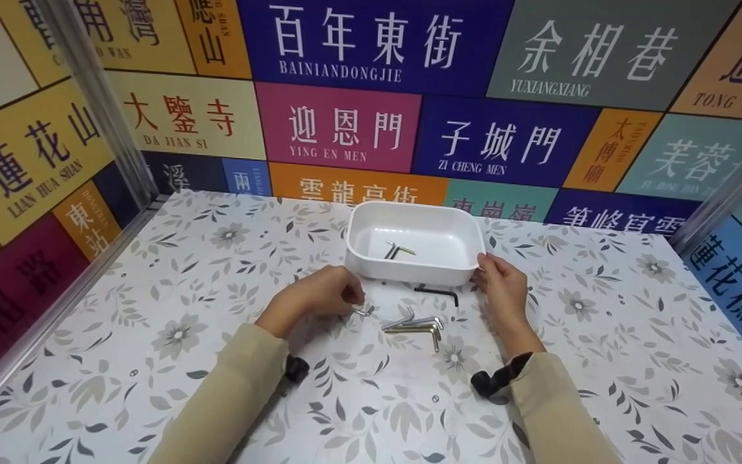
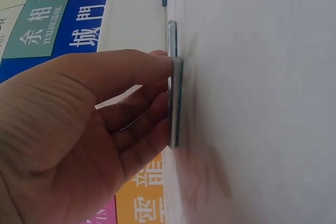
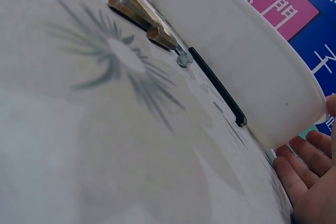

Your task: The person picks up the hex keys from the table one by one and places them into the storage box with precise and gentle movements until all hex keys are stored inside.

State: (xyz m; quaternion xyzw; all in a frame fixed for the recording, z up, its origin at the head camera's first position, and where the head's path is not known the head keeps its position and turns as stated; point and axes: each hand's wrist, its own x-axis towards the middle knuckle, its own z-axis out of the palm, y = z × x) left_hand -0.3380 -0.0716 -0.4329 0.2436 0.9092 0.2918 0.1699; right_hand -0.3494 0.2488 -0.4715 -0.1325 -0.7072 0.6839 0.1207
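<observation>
A white rectangular tray [image 1: 409,274] stands at the middle of the flowered table, with a couple of hex keys [image 1: 397,250] lying inside. My left hand [image 1: 353,303] is in front of its left corner, fingers curled and pinching a small silver hex key [image 1: 363,310] that lies on the table. The left wrist view shows the fingertips [image 2: 160,77] on that silver key [image 2: 174,103]. My right hand [image 1: 482,267] holds the tray's front right corner, thumb on the rim; in the right wrist view its fingers [image 3: 304,177] lie by the tray [image 3: 247,51] wall.
Between my hands lie silver and brass hex keys [image 1: 416,324] and a black hex key [image 1: 438,292] close to the tray front; the black key [image 3: 218,85] and brass keys [image 3: 142,17] show in the right wrist view. Sign-covered walls enclose the table on three sides.
</observation>
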